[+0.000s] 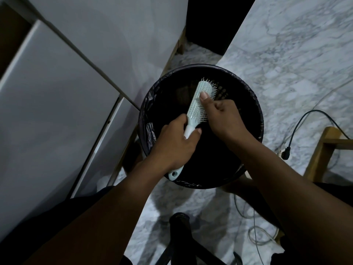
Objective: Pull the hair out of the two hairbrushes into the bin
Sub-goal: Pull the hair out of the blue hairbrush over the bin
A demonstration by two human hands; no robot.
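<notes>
Both hands [200, 127] on hairbrush [198, 104] above bin [254, 96]

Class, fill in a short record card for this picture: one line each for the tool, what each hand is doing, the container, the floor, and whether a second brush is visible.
tool: pale hairbrush, held over the bin
left hand: closed on the brush handle
right hand: fingers in the bristles, thumb on the brush back
container: round black bin with dark liner
floor: marbled tiles, black cable lying on them
second brush: not in view
</notes>
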